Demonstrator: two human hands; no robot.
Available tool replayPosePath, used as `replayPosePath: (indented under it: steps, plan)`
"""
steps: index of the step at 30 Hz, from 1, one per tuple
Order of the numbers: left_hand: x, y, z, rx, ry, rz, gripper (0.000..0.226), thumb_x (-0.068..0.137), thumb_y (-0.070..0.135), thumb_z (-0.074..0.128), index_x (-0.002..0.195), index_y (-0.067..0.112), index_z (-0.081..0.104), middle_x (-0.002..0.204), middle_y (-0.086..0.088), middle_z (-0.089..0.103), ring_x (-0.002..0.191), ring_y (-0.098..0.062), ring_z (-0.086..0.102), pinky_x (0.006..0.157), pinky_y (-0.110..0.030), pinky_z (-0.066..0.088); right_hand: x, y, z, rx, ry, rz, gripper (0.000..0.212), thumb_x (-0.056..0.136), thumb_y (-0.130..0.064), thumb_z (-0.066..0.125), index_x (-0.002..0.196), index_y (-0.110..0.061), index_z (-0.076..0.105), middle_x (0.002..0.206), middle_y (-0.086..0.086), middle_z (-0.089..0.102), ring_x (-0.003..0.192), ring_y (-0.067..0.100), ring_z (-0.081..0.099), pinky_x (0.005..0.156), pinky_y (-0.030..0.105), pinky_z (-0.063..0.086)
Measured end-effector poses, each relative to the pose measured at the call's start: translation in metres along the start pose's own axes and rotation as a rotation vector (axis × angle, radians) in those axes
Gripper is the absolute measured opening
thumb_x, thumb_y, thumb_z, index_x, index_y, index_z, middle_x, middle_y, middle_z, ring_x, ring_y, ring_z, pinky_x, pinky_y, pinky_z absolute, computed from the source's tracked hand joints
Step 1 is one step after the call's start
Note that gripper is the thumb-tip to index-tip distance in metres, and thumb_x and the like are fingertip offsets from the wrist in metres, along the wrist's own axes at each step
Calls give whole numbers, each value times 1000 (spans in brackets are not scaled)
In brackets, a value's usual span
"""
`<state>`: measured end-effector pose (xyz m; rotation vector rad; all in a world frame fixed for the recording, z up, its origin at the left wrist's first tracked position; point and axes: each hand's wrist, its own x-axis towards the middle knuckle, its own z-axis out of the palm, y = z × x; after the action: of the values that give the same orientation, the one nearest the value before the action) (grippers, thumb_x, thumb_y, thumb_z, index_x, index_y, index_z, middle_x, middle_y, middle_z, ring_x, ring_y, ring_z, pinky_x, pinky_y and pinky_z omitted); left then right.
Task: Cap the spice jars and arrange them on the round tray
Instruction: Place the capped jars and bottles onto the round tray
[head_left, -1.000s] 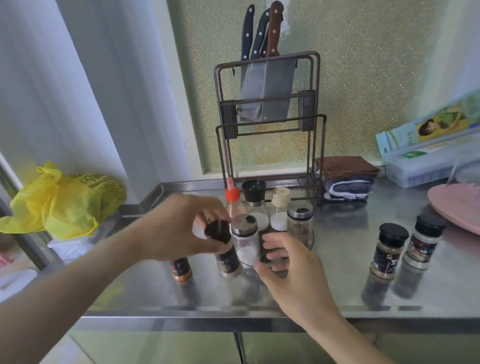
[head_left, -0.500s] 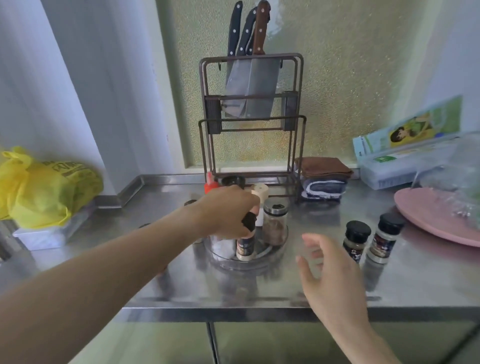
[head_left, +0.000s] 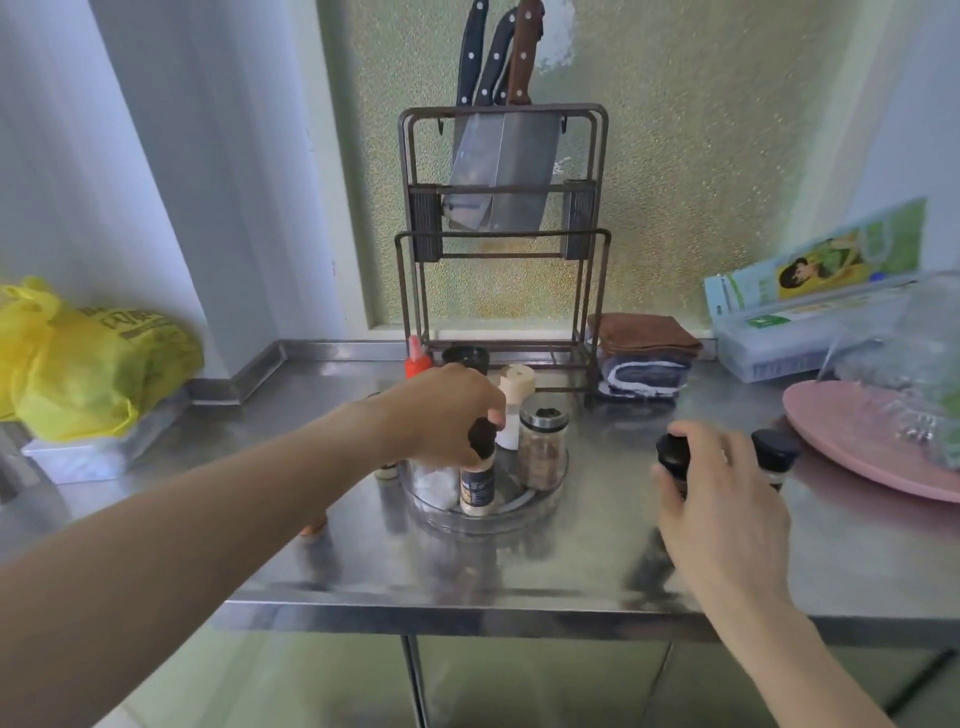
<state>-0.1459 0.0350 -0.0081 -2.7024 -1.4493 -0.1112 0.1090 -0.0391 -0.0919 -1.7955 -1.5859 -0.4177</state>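
Partly hiding a black-capped jar (head_left: 673, 462), the right hand (head_left: 727, 499) is gripping it; the left hand (head_left: 441, 415) is pinching another jar's (head_left: 477, 486) round cap on the clear tray (head_left: 540, 506).

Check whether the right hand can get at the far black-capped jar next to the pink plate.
Probably yes. The right hand is already wrapping the nearer black-capped jar; the far jar stands just beyond its fingers on bare counter, with only the pink plate beside it.
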Motion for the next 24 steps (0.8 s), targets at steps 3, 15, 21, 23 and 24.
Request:
replayPosePath:
  steps: [3, 15, 21, 23, 24]
  plan:
    - [-2, -2, 2, -27, 20, -12, 47, 84, 33, 80, 128, 24, 68, 126, 3, 72, 115, -20, 64, 94, -30, 49, 5, -29, -7, 220, 16, -131, 36, 83, -24, 77, 114, -15, 61, 98, 4, 63, 66, 13, 53, 57, 11, 29]
    - [-12, -4, 7, -10, 82, -40, 58, 83, 39, 80, 134, 20, 60, 126, -1, 73, 118, -23, 66, 99, -37, 53, 0, -89, 33, 395, -182, -294, 29, 93, -23, 71, 118, -16, 59, 114, 1, 60, 78, 23, 70, 63, 33, 51]
    - [-28, -8, -2, -87, 134, -17, 59, 87, 32, 78, 140, 22, 56, 136, 3, 68, 119, -17, 65, 101, -34, 52, 1, -81, 18, 407, -205, -306, 35, 91, -26, 73, 123, -20, 62, 121, -6, 55, 73, 12, 66, 65, 30, 54]
    - [-45, -19, -13, -133, 217, -30, 54, 88, 35, 77, 138, 27, 58, 133, 8, 69, 115, -12, 66, 100, -33, 52, 10, -61, 6, 328, -144, -311, 38, 90, -26, 72, 126, -21, 61, 123, -7, 56, 67, 5, 62, 61, 19, 48]
    - [-55, -26, -19, -134, 272, -34, 48, 90, 39, 75, 135, 29, 61, 129, 11, 71, 113, -9, 66, 99, -32, 52, 17, -46, 0, 262, -89, -294, 37, 89, -24, 73, 124, -20, 62, 121, -5, 57, 67, 8, 63, 57, 19, 45]
